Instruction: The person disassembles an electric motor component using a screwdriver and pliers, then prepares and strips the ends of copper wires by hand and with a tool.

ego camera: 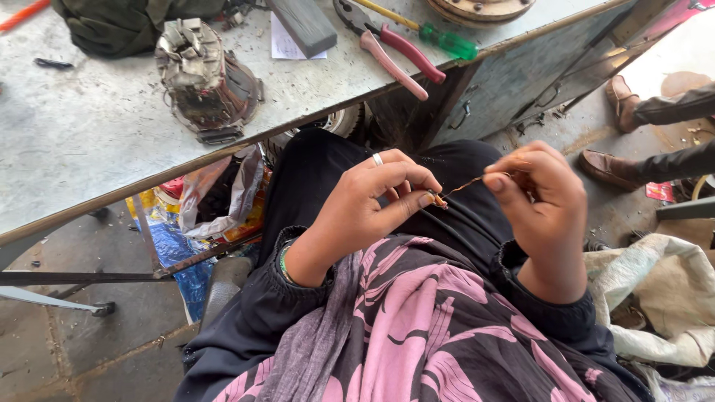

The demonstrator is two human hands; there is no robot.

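Below bench edge (223,152), both hands (372,201) (540,197) pinch copper wire (462,185).

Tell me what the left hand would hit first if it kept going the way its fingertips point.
Probably the right hand. The left hand points its fingertips across at it, with only a thin copper-coloured wire between them; both pinch that wire. Depth looks about level, though one view can't confirm.

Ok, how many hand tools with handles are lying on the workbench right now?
2: pink-handled pliers near the bench's front edge, and a green-handled screwdriver just behind them. Others may lie out of frame.
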